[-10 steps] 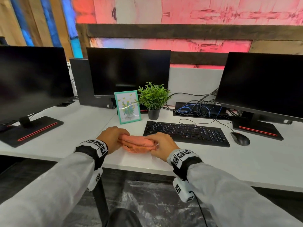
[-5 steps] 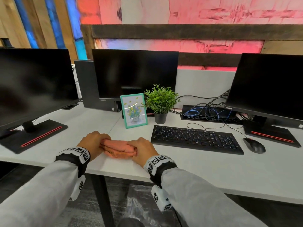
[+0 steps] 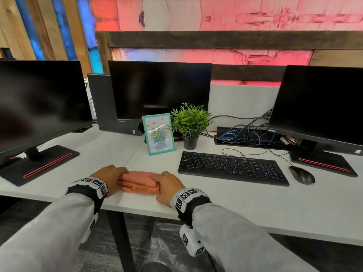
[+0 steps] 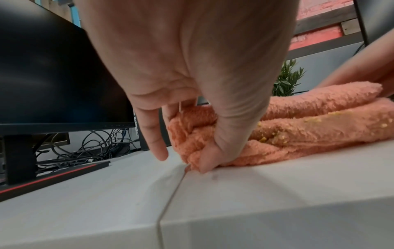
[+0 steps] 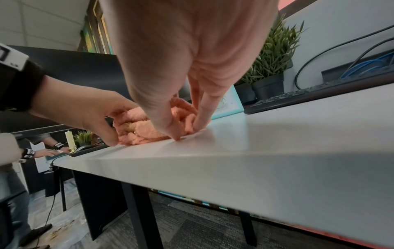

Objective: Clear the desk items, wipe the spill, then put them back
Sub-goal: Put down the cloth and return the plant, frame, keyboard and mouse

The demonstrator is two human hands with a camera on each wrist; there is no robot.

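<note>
A folded pink cloth [image 3: 138, 182] lies on the white desk [image 3: 235, 203] near its front edge, left of the keyboard. My left hand [image 3: 110, 175] grips its left end, thumb low against the desk and fingers over the top. My right hand [image 3: 169, 185] pinches its right end. In the left wrist view the cloth [image 4: 309, 128] shows yellow crumbs along a fold, and the left hand [image 4: 183, 160] bunches the cloth's end. In the right wrist view the right hand [image 5: 187, 129] has its thumb and fingertips down at the desk on the cloth [image 5: 136, 133].
Behind the cloth stand a teal picture frame [image 3: 158, 134] and a potted plant [image 3: 190, 124]. A black keyboard [image 3: 231, 167] and mouse [image 3: 301, 174] lie to the right. Three monitors line the back, with cables [image 3: 251, 134]. Another person's hands [image 5: 42, 152] work at a far desk.
Both hands have slid the cloth left along the desk, from in front of the keyboard's left end to below the picture frame. Both hands still hold it.
</note>
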